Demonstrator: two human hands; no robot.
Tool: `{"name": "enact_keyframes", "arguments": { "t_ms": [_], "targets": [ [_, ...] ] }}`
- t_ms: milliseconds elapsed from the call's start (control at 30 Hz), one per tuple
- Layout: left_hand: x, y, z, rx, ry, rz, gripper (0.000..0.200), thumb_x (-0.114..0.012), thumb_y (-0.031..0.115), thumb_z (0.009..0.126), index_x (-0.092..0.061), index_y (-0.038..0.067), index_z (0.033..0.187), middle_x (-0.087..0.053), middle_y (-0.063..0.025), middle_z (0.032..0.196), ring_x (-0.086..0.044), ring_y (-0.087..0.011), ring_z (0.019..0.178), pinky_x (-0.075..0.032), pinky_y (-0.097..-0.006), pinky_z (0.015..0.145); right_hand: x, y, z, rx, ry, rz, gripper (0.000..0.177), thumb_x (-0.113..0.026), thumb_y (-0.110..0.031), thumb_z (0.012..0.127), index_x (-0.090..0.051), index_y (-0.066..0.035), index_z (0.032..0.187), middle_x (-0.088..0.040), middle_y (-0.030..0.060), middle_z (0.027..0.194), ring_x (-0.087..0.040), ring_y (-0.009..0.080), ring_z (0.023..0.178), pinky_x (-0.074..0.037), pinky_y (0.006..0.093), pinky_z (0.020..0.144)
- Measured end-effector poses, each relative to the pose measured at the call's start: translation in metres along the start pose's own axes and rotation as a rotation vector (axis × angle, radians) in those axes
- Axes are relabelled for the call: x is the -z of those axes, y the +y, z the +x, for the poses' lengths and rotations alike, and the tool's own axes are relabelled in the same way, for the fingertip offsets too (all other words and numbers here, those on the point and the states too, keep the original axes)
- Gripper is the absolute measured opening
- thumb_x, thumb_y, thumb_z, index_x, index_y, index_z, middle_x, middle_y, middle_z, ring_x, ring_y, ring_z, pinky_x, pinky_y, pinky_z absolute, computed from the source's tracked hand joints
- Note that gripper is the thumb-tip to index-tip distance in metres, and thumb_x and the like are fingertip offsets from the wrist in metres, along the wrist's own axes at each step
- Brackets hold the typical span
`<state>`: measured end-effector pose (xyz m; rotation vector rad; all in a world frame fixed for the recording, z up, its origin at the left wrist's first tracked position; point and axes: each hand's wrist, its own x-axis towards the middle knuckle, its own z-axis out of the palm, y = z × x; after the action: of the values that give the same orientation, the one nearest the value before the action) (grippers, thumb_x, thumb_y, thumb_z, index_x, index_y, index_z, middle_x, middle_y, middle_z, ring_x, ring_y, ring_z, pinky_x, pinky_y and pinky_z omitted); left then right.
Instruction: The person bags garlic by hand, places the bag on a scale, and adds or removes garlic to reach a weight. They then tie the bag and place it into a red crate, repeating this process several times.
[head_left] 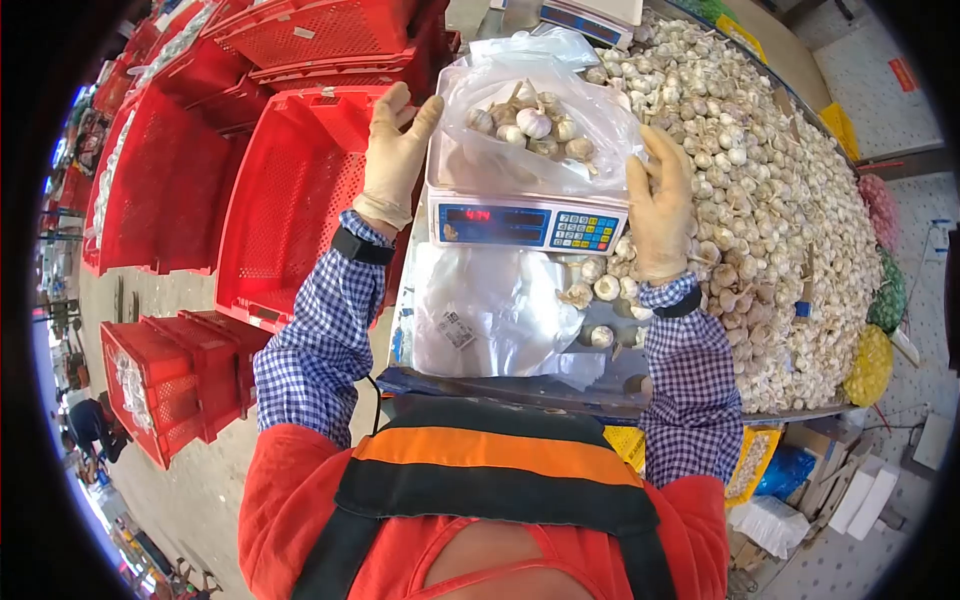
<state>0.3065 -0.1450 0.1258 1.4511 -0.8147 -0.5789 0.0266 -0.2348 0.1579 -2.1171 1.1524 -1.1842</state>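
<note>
A clear plastic bag [610,110] holding several garlic bulbs [534,123] lies on the pan of a white digital scale [433,215], whose red digits are lit. My left hand [392,160], in a pale glove, is at the scale's left edge, its thumb and fingers apart and nothing between them. On the other side, my gloved right hand [662,205] is at the bag's right edge, thumb and fingers parted, fingertips right by the plastic. In front of the scale sits a stack of flat clear bags [480,310], with a few loose bulbs [606,288] beside it.
A large heap of garlic [780,230] covers the table's right side. Red plastic crates [290,200] stand to the left, more of them stacked [185,375] on the floor. Another scale [590,18] is at the back. Net sacks [868,366] lie past the right edge.
</note>
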Motion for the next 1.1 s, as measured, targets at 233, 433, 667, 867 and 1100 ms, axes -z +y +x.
{"name": "enact_keyframes", "arguments": {
  "t_ms": [233,433,667,867,1100],
  "targets": [
    [0.007,-0.026,-0.010,0.187,0.215,-0.197,0.074,-0.049,0.058,0.090,-0.039,0.000,0.135,-0.043,-0.0161,0.137,-0.041,-0.0257,0.126,-0.028,-0.0370,0.106,-0.014,0.081,0.062,-0.219,0.085,-0.189,0.031,-0.046,-0.025,0.095,-0.061,-0.003,0.111,-0.064,0.0189,0.101,-0.061,0.0324,0.095,-0.048,0.0399,0.079],
    [0.021,-0.110,-0.015,0.740,-0.265,-0.273,0.089,-0.024,0.080,0.082,-0.048,0.010,0.133,-0.055,-0.0032,0.129,-0.044,-0.0216,0.123,-0.027,-0.0460,0.104,-0.047,0.173,-0.001,-0.195,-0.204,-0.080,0.052,-0.033,-0.038,0.098,-0.057,0.007,0.110,-0.063,0.0274,0.095,-0.060,0.0407,0.094,-0.046,0.0432,0.079],
    [0.026,-0.104,-0.005,0.664,-0.445,-0.290,0.087,-0.023,0.078,0.084,-0.048,0.011,0.134,-0.056,-0.0026,0.128,-0.053,-0.0167,0.112,-0.039,-0.0332,0.092,-0.051,0.164,-0.009,-0.642,-0.275,-0.162,0.086,-0.015,-0.067,0.091,-0.061,0.002,0.113,-0.062,0.0259,0.108,-0.054,0.0394,0.109,-0.040,0.0377,0.095],
    [0.041,-0.098,-0.005,0.618,-0.451,-0.364,0.077,-0.032,0.071,0.087,-0.046,0.012,0.135,-0.058,-0.0026,0.126,-0.055,-0.0157,0.112,-0.043,-0.0314,0.095,-0.035,0.121,-0.027,-0.657,-0.199,-0.173,0.083,-0.019,-0.065,0.093,-0.063,0.003,0.106,-0.064,0.0263,0.102,-0.056,0.0406,0.104,-0.041,0.0396,0.090],
    [0.008,-0.010,0.001,0.041,0.038,-0.139,0.064,-0.055,0.043,0.092,-0.041,-0.007,0.129,-0.056,-0.0156,0.116,-0.054,-0.0201,0.105,-0.043,-0.0313,0.092,0.017,0.014,0.022,-0.063,-0.072,-0.187,0.050,-0.041,-0.044,0.097,-0.051,-0.007,0.130,-0.049,0.0162,0.132,-0.045,0.0310,0.124,-0.031,0.0464,0.106]
  ]
}}
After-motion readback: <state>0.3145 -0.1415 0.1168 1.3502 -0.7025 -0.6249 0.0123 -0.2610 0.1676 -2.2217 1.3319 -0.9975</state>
